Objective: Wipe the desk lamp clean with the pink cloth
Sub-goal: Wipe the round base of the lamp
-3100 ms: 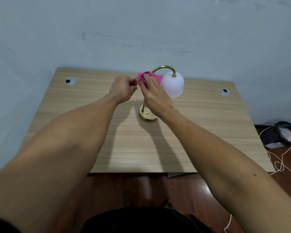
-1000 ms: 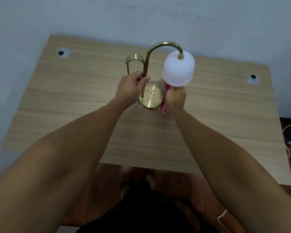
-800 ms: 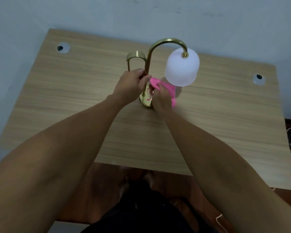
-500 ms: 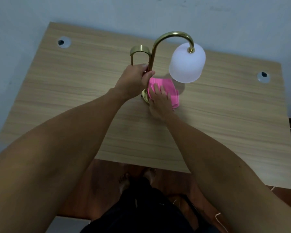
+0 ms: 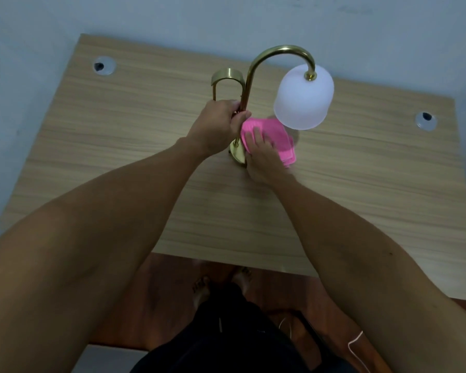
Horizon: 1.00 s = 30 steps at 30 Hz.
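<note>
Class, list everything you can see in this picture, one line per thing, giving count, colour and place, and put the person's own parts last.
desk: one, light wood grain, against the wall
cable holes: two, grey-rimmed, at the desk's far left and far right corners
desk lamp: one, brass curved neck and small handle, standing mid-desk
lamp shade: one, frosted white, hanging from the neck
pink cloth: one, pink, lying over the lamp base
wall: pale blue-grey, behind the desk
floor: reddish-brown wood, below the desk
white cord: one, on the floor, lower right
left hand: one, grip closed on the lamp stem
right hand: one, flat on the cloth
bare feet: two, under the desk edge
</note>
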Motion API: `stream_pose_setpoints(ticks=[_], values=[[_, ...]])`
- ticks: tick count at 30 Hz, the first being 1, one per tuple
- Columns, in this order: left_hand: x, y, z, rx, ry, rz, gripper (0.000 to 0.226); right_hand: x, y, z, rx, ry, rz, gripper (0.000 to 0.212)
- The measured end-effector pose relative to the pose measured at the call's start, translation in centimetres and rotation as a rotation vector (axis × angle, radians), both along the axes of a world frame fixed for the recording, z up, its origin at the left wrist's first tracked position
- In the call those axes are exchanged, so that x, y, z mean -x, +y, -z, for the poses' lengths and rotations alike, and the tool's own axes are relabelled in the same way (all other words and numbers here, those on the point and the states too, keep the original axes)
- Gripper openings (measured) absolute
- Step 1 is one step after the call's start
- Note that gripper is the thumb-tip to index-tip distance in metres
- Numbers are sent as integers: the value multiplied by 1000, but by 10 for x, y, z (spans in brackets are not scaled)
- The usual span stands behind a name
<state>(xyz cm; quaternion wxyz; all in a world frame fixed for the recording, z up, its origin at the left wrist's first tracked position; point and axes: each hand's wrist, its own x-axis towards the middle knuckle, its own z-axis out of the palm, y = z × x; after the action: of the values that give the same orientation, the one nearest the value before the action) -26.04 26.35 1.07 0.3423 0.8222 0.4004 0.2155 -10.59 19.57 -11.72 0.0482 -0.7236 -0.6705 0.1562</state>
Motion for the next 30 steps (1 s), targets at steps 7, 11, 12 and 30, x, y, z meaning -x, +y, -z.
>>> stream_pose_setpoints(ticks=[7, 11, 12, 30], values=[[4, 0, -1, 1, -10, 10, 28, -5, -72, 4, -96, 97, -180, 56], [4, 1, -1, 5, -14, 13, 28, -2, -29, -5, 4, 61, 32, 59], [3, 1, -1, 5, -17, 10, 28, 4, -19, -7, 28, 34, 59, 60], [5, 2, -2, 2, 4, 11, 29, 27, -69, 4, -7, 28, 31, 61]])
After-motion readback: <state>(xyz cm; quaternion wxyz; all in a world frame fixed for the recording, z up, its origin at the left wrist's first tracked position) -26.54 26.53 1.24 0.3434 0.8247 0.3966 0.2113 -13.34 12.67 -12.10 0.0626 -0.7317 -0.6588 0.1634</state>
